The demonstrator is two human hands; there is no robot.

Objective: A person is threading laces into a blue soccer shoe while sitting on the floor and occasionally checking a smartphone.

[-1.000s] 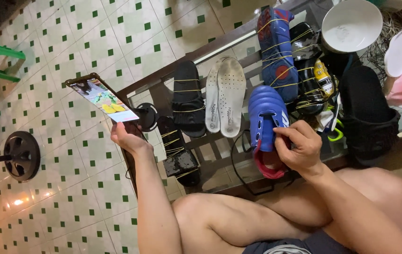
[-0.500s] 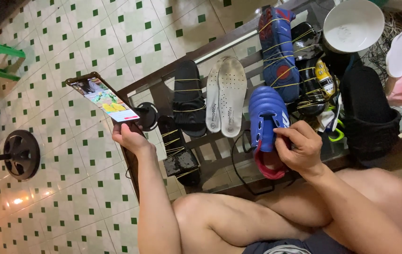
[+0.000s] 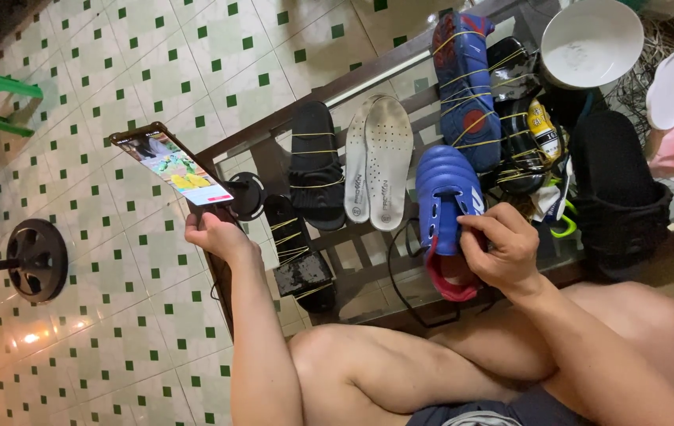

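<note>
— What's the right hand (image 3: pixel 502 251) doing over there?

— Its grip is closed on the blue shoe (image 3: pixel 446 197), fingers pinched on the upper by the red-lined opening. The shoe sits at the near edge of the surface (image 3: pixel 368 272), toe pointing toward the far edge.

— And the left hand (image 3: pixel 214 233)?

— Up by the phone (image 3: pixel 173 167), which stands on a black holder (image 3: pixel 246 196) at the surface's left corner. The fingers are curled just under the screen's lower end; I can't tell whether they actually grip it or only touch.

— Anything different from a second ago?

— Barely. The left hand has dipped and come back under the phone, and the picture on the screen looks slightly shifted. The right hand has kept its hold and the shoe hasn't moved, so the work on the shoe seems paused while the phone gets attention.

— What else is laid out?

— A pair of white insoles (image 3: pixel 378 158) mid-surface, a black sandal (image 3: pixel 315 164) bound with yellow bands left of them, a blue and red shoe (image 3: pixel 463 83) toward the far edge, and a white bowl (image 3: pixel 589 41) at the far right corner.
</note>
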